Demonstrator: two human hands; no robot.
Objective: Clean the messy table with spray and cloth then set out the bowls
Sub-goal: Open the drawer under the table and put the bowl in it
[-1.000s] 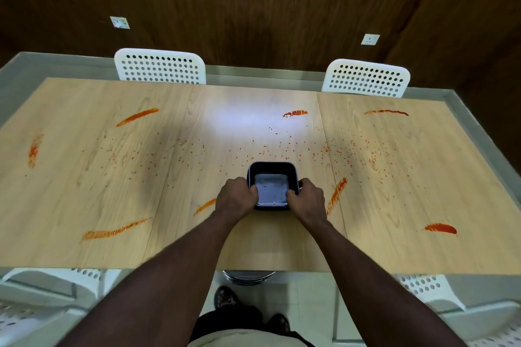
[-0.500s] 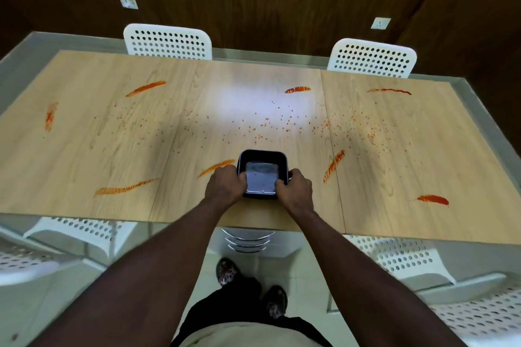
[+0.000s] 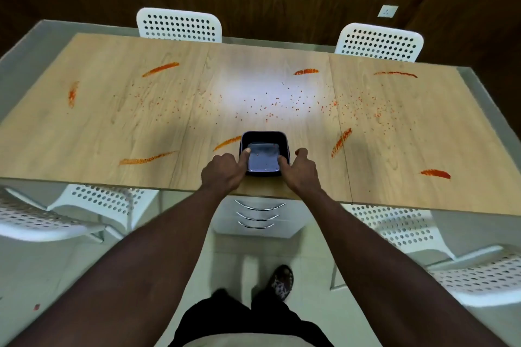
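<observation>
A square black bowl (image 3: 265, 139) sits near the front edge of the wooden table (image 3: 112, 127). My left hand (image 3: 224, 173) grips its left rim, thumb inside the bowl. My right hand (image 3: 301, 170) grips the right rim the same way. A few red crumbs lie in the bowl's bottom. Red-orange sauce smears (image 3: 160, 69) and scattered red crumbs (image 3: 284, 101) cover the tabletop. No spray bottle or cloth is in view.
Two white perforated chairs (image 3: 179, 25) stand at the table's far side, and others (image 3: 104, 200) are tucked under the near side. A white drawer unit (image 3: 256, 215) stands under the table. My feet are on the pale floor below.
Both hands have drawn the bowl back toward the front edge of the table. The camera has pulled back, so more floor and my legs show.
</observation>
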